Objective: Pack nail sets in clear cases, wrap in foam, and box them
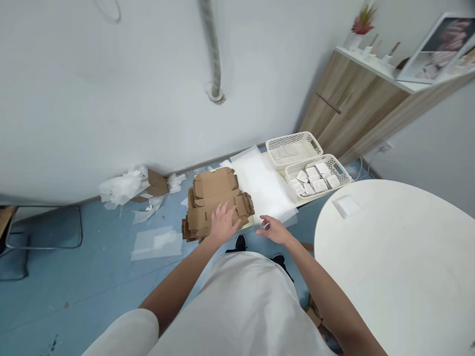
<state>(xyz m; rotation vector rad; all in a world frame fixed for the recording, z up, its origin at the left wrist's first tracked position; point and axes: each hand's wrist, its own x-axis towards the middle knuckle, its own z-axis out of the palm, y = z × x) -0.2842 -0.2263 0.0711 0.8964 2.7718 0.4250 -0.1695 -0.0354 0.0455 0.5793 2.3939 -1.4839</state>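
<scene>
boxes (pixel 215 184) lie under the open left hand (pixel 223 222), open right hand (pixel 273 230) beside; likely picking one, which needs a pinch.

I'm in what looks like a small packing workroom: flattened cardboard boxes (pixel 217 184) and white sheets (pixel 260 183) lie on the low counter (pixel 309 200) before me, with plastic baskets (pixel 343 177) at its right end, the nearer holding small white packets (pixel 319 185). Wrapping scraps (pixel 124 188) litter the blue floor (pixel 92 277) to the left. A wood-grain cabinet (pixel 349 99) at far right, bearing a plant (pixel 363 22) and framed picture (pixel 441 44), adds an office touch.
</scene>
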